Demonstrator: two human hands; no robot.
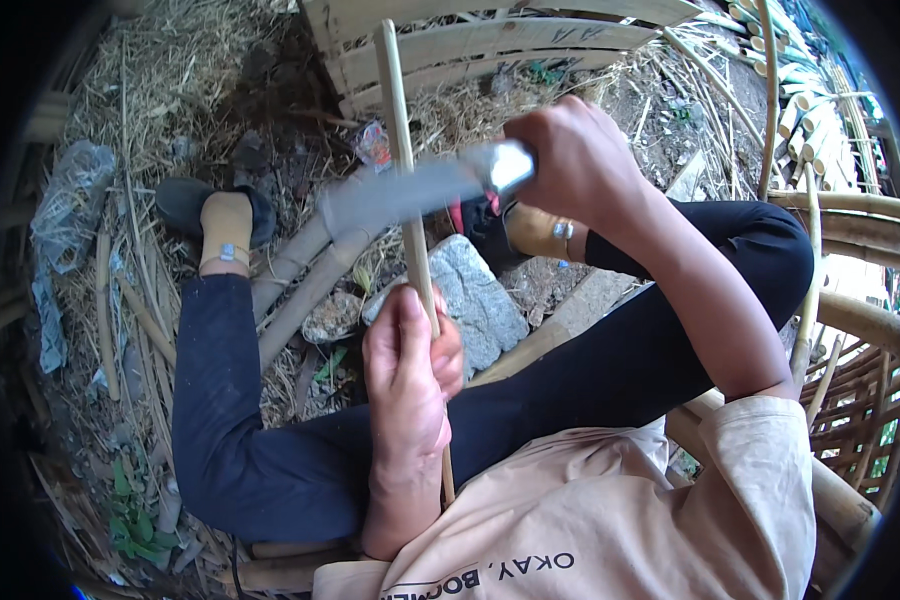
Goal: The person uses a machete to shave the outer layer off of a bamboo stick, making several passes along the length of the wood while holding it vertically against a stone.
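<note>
My left hand [410,365] is wrapped round a long, narrow bamboo strip [398,110]. The strip stands nearly upright in the picture; its far end rises past a wooden slatted panel and its near end reaches my shirt. My right hand [580,160] grips a machete by its handle, which the fist mostly hides. A bright metal collar shows beside the fist. The machete's broad blade [400,193], smeared by motion, lies across the strip above my left hand. Whether the edge touches the strip, I cannot tell.
Below the strip lie a grey rock [470,305] and bamboo poles [310,285]. A slatted wooden panel [490,45] stands at the far side. Cut bamboo [815,130] is piled at far right, above a woven basket [855,420]. Clear plastic [75,205] lies at left on straw.
</note>
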